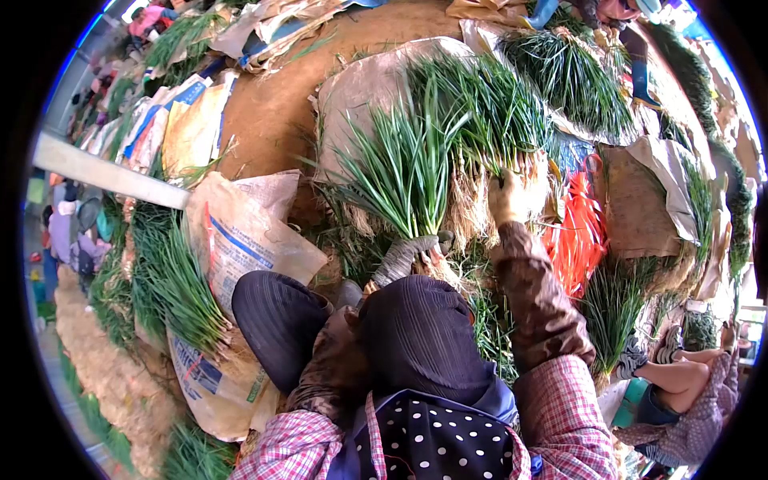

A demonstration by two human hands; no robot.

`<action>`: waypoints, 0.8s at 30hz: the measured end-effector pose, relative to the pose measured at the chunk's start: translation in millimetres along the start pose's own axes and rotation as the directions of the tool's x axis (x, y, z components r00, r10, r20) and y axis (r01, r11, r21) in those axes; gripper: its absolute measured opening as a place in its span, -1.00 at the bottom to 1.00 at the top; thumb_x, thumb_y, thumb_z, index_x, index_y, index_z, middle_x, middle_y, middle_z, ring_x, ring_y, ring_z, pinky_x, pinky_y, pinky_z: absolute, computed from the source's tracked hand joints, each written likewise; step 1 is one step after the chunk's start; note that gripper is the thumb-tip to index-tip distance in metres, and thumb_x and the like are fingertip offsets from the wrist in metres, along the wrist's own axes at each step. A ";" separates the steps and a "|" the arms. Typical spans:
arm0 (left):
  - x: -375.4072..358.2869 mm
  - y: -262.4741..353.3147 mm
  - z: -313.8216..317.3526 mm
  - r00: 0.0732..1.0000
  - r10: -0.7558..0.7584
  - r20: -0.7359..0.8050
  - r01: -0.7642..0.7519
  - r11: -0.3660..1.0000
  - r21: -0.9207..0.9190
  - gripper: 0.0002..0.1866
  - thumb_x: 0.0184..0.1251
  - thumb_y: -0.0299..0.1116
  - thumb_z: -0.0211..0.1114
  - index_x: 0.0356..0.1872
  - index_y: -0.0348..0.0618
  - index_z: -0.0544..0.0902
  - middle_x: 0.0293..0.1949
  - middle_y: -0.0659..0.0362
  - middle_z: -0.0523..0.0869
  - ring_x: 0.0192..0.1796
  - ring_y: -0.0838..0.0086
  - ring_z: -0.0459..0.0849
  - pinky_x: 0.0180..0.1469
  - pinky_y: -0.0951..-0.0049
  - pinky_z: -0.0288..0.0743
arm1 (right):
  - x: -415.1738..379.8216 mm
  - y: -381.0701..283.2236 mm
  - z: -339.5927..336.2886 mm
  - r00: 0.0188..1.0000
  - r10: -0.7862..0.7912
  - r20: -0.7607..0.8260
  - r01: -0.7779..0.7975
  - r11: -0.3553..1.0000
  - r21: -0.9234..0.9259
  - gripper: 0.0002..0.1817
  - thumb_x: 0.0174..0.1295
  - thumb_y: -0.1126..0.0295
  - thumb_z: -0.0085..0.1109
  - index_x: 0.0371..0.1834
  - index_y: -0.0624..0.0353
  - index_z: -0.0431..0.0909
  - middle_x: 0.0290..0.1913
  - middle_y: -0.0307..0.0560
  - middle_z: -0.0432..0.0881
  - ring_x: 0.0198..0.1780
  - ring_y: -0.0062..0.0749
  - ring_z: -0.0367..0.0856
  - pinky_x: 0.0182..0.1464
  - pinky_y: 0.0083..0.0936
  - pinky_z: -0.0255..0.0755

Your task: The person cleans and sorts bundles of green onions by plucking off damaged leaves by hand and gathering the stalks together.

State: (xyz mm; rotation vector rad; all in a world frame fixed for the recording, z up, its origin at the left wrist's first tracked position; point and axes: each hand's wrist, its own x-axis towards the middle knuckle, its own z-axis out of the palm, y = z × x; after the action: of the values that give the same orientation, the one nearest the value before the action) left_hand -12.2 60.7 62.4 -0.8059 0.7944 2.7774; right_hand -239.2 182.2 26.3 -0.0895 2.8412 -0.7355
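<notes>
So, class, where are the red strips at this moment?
In the head view, the red strips lie right of centre, between the right sleeve and the brown sack.

The dark pinstriped knee [420, 336] near six o'clock covers the wrist of the left hand in its striped grey glove [398, 260]. Between two and three, the pale-gloved right hand [506, 200] has its fingertips partly hidden. At four, the rim crops a seated co-worker in a grey patterned top [696, 416]. Purple-clad figures [76, 236] at nine are blurred.
</notes>
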 end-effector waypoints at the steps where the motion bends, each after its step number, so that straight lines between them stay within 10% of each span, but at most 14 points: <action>1: -1.5 0.8 0.9 1.000 -0.009 0.004 0.009 1.000 -0.026 -0.63 0.15 -0.35 0.32 -0.03 -0.32 0.58 -0.32 0.12 0.68 -0.23 0.42 0.66 -0.10 0.45 0.58 | 12.8 -2.9 -2.6 0.995 -0.094 0.026 0.097 0.985 -0.140 -0.66 0.32 0.25 0.03 0.10 0.12 0.46 -0.07 -0.01 0.65 -0.12 -0.31 0.64 -0.04 -0.38 0.53; 4: 13.4 -5.1 -30.5 0.993 -0.058 0.105 0.059 0.998 -0.002 -0.55 0.17 -0.35 0.32 0.07 -0.30 0.51 -0.28 0.14 0.65 -0.19 0.43 0.62 -0.03 0.39 0.57 | 66.7 -1.6 12.2 0.977 -0.195 0.092 0.206 0.968 -0.141 -0.63 0.25 0.23 0.14 0.07 0.15 0.51 -0.10 -0.01 0.66 -0.14 -0.30 0.65 -0.07 -0.37 0.52; 8: 2.1 5.1 -6.5 0.924 0.287 0.254 -0.239 0.950 -0.203 -0.39 0.17 -0.37 0.33 0.24 -0.22 0.33 -0.14 0.12 0.61 -0.09 0.43 0.59 -0.02 0.35 0.54 | 93.6 -0.8 26.4 0.969 -0.200 0.145 0.179 0.973 0.149 -0.66 0.18 0.28 0.25 -0.01 0.17 0.58 -0.19 -0.08 0.69 -0.29 -0.43 0.64 -0.20 -0.52 0.53; 13: 38.3 -13.6 -62.4 0.912 0.326 0.250 -0.229 0.908 -0.350 -0.52 0.21 -0.36 0.31 0.13 -0.26 0.41 -0.18 0.10 0.60 -0.29 0.57 0.57 -0.28 0.59 0.47 | -7.4 -26.9 -12.5 0.882 -0.203 0.425 0.211 0.977 0.029 -0.75 0.25 0.40 0.16 -0.03 0.18 0.56 -0.15 -0.08 0.66 -0.26 -0.47 0.59 -0.17 -0.59 0.52; 15: 32.0 -6.0 -52.9 0.922 0.304 0.240 -0.215 0.917 -0.337 -0.48 0.22 -0.34 0.30 0.19 -0.18 0.38 -0.13 0.13 0.60 -0.18 0.48 0.56 -0.08 0.36 0.49 | -54.5 -24.7 -22.1 0.746 -0.348 0.567 0.341 0.932 0.123 -0.70 0.27 0.41 0.13 0.03 0.29 0.49 -0.06 -0.03 0.62 -0.15 -0.43 0.58 -0.08 -0.57 0.52; 16: 33.4 -6.2 -55.7 0.933 0.289 0.214 -0.213 0.923 -0.320 -0.47 0.22 -0.33 0.30 0.21 -0.17 0.37 -0.12 0.14 0.60 -0.15 0.45 0.56 -0.03 0.31 0.50 | -61.5 -0.3 12.9 0.791 -0.293 0.538 -0.113 0.793 0.599 -0.83 0.30 0.41 0.06 -0.11 0.25 0.50 -0.18 -0.04 0.60 -0.22 -0.42 0.55 -0.06 -0.53 0.51; 19: 38.3 -10.5 -59.1 0.951 0.262 0.162 -0.209 0.936 -0.284 -0.49 0.23 -0.30 0.30 0.18 -0.19 0.39 -0.15 0.15 0.62 -0.17 0.47 0.56 -0.08 0.35 0.51 | -63.4 -0.5 6.8 0.790 -0.162 0.592 -0.566 0.178 0.805 -0.77 0.32 0.30 0.00 -0.17 0.25 0.51 -0.08 0.11 0.61 -0.20 -0.27 0.58 -0.16 -0.62 0.46; 21: 42.9 -16.0 -63.8 0.964 0.224 0.146 -0.178 0.945 -0.275 -0.57 0.24 -0.27 0.30 0.07 -0.25 0.45 -0.26 0.19 0.62 -0.32 0.60 0.54 -0.28 0.54 0.47 | -3.9 11.2 21.7 0.895 -0.298 0.332 -0.125 0.546 0.828 -0.63 0.34 0.12 -0.13 -0.12 0.18 0.53 -0.10 0.03 0.64 -0.23 -0.26 0.61 -0.07 -0.48 0.44; 24: 39.8 -15.1 -52.3 0.964 0.252 0.080 -0.232 0.951 -0.202 -0.63 0.24 -0.27 0.31 -0.04 -0.29 0.53 -0.40 0.23 0.65 -0.47 0.66 0.56 -0.43 0.64 0.48 | 84.5 21.9 46.7 0.985 -0.168 0.023 0.169 0.984 -0.046 -0.61 0.28 0.03 -0.07 -0.15 0.11 0.56 -0.21 -0.07 0.66 -0.33 -0.33 0.60 -0.12 -0.40 0.45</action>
State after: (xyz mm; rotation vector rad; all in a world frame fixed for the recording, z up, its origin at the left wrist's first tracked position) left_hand -17.8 45.6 -3.1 -0.6197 0.6546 3.1241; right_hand -312.1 170.0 -39.7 -0.3469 2.8593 -0.6949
